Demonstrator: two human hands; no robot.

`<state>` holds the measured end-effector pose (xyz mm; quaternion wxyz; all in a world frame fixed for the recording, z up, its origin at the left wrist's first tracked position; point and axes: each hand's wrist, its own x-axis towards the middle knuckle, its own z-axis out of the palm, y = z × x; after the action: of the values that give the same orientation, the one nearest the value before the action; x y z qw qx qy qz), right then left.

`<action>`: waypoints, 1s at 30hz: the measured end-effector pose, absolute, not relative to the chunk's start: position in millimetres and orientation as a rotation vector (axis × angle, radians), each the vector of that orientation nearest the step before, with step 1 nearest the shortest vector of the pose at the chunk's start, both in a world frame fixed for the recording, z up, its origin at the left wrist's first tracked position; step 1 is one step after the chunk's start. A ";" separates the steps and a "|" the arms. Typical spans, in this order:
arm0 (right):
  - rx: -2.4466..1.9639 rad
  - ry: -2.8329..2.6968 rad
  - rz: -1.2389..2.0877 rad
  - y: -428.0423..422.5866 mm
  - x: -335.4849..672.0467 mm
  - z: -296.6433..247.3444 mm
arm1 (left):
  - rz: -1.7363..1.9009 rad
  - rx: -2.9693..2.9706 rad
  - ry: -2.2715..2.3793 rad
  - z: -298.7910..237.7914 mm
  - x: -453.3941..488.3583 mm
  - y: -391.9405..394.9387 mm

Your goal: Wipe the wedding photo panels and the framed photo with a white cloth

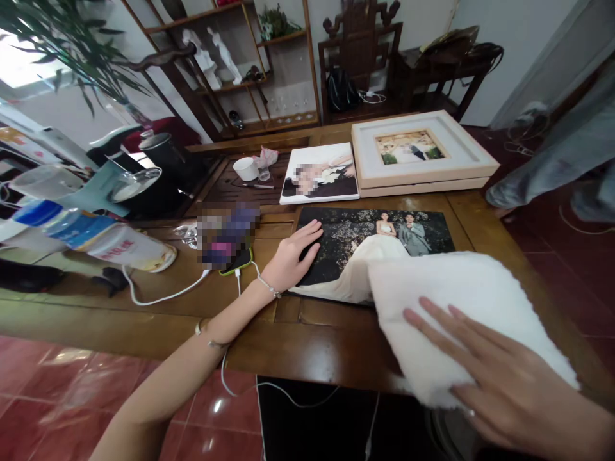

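Observation:
My left hand [293, 256] rests with fingers stretched out on the left edge of a dark photo panel [331, 256], which lies flat on the wooden table. The panel shows a couple, one in a long white gown. My right hand [509, 378] is on a white fluffy towel [446, 282], fingers spread over its top and the thumb at its near edge. The towel covers the panel's lower right part and hangs past the table's near edge. Whatever lies beneath the towel is hidden.
Behind the panel are a smaller photo print [319, 173] and a white framed picture [423, 153]. To the left lie a phone [237, 261] with a charging cable, a blue-capped bottle [106, 240] and a white cup [246, 168]. A person's legs [542, 128] show at right.

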<state>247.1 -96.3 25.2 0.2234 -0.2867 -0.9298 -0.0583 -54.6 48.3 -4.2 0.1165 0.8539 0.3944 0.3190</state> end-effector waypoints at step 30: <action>-0.842 -2.711 -0.207 -63.2 201.4 25.0 | 0.908 2.523 1.164 -4.0 -53.8 46.4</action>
<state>201.4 -63.2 25.0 0.1470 -0.2924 -0.9422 -0.0720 -53.8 46.4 -4.0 0.1091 0.8580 0.3957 0.3088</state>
